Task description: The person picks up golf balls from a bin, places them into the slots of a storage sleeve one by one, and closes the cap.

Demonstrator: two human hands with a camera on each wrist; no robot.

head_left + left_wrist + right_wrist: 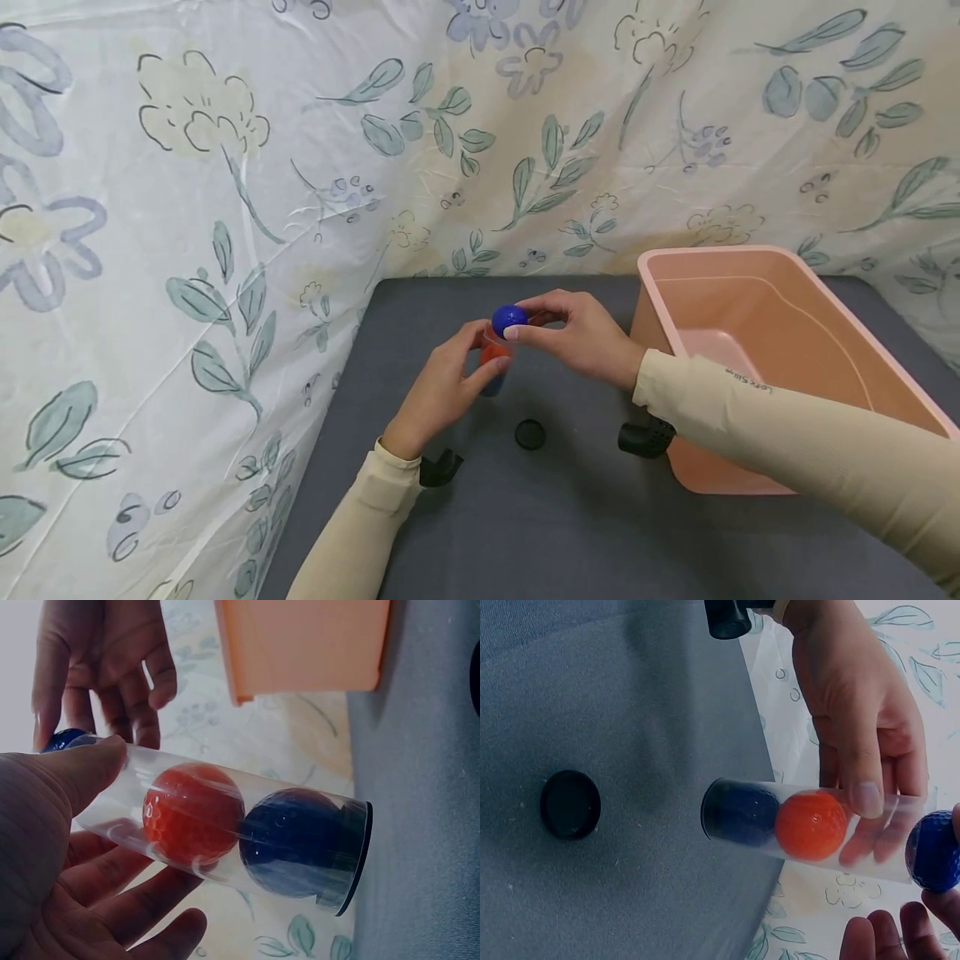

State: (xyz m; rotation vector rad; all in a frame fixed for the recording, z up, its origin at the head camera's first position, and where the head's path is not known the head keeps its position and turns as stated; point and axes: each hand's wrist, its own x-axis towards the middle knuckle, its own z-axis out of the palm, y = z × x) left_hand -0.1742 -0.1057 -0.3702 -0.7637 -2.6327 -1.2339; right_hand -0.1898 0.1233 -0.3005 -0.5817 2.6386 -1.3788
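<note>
My left hand (442, 383) grips a clear plastic tube (262, 784), which has a black cap (360, 859) on its lower end. Inside the tube a dark blue golf ball (291, 844) sits at the bottom, with an orange golf ball (193, 814) against it. Between thumb and fingers my right hand (581, 333) pinches another blue golf ball (510, 318), right at the tube's open upper end. A loose black cap (530, 434) lies on the table below the hands.
A large pink plastic tub (675, 467) stands on the right of the dark grey table (480, 533), beside the right forearm. Flower-printed cloth (480, 183) hangs behind the table and along its left side.
</note>
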